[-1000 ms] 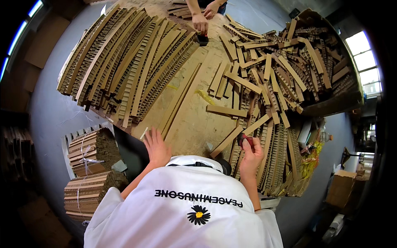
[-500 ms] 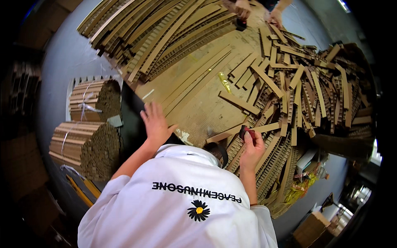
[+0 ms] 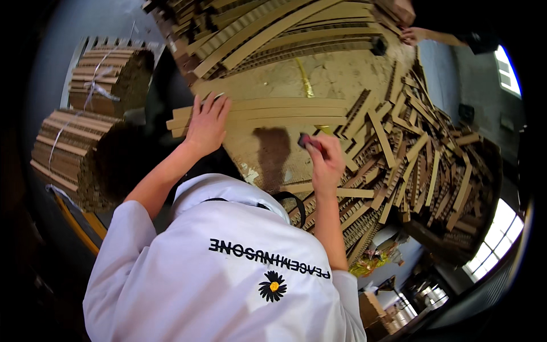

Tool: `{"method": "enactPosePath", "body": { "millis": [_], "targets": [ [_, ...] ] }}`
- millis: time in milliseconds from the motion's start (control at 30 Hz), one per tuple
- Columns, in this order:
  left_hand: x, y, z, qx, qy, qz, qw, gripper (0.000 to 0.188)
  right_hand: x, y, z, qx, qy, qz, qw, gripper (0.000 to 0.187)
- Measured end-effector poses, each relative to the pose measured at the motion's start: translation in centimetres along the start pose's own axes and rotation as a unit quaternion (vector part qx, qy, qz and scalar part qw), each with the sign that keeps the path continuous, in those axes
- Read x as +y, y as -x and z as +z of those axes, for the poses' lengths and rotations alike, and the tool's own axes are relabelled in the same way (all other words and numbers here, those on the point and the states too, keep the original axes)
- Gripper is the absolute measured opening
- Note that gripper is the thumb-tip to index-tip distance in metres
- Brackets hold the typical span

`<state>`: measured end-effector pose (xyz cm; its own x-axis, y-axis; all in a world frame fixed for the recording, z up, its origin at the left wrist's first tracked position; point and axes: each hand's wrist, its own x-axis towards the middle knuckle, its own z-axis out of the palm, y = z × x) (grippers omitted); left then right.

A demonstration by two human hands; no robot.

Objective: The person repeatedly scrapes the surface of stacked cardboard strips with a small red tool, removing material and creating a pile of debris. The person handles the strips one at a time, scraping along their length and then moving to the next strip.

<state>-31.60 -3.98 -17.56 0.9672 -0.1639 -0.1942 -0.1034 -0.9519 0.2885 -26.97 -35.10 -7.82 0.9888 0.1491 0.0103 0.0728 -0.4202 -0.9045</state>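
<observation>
My left hand (image 3: 208, 125) lies with stretched fingers across the left ends of several long, flat cardboard strips (image 3: 285, 112). The strips rest side by side on the worktable, and their ends stick out past its left edge. In my right hand (image 3: 329, 162) is a small red-and-black hand tool (image 3: 310, 141); the fingers are closed round it, just on the near side of the strips' right ends. Its exact kind is hidden by the grip. A dark shadow falls on the board between my hands.
Long honeycomb cardboard strips (image 3: 273, 34) are stacked at the table's far side. Short cut pieces (image 3: 410, 154) heap up at the right. Tied bundles (image 3: 68, 148) stand on the left. Another person's hand (image 3: 413, 35) is at the far right, near a small black object (image 3: 378, 45).
My left hand has come onto the long strips from beside the table edge. My right hand has moved toward their right ends with the tool. The whole view has turned.
</observation>
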Motion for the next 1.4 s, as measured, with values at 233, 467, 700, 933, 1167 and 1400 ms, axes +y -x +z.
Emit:
{"method": "enactPosePath", "body": {
  "millis": [233,467,700,933,1167,1400],
  "targets": [
    [0.3,-0.3,1.8,0.077,0.013,0.004,0.997,0.098,5.2,-8.9,7.8,-0.137,-0.06,-0.03,0.988,0.017],
    [0.2,-0.5,2.2,0.073,-0.012,0.001,0.997,0.098,6.4,-10.4,7.9,-0.192,0.038,-0.107,0.975,0.017],
    [0.2,-0.4,2.4,0.052,-0.057,-0.003,0.997,0.094,5.9,-10.2,7.7,-0.181,0.073,-0.131,0.972,0.018],
    [0.1,-0.5,2.5,0.08,-0.033,0.012,0.996,0.097,6.3,-10.5,7.8,-0.184,0.097,-0.161,0.965,0.02],
    [0.1,-0.3,2.1,0.051,-0.056,0.0,0.997,0.093,5.9,-10.7,8.5,-0.176,0.121,-0.159,0.964,0.017],
    [0.0,-0.6,1.9,0.057,-0.046,0.005,0.997,0.094,6.1,-11.7,8.1,-0.156,0.203,-0.269,0.928,0.019]
  ]
}}
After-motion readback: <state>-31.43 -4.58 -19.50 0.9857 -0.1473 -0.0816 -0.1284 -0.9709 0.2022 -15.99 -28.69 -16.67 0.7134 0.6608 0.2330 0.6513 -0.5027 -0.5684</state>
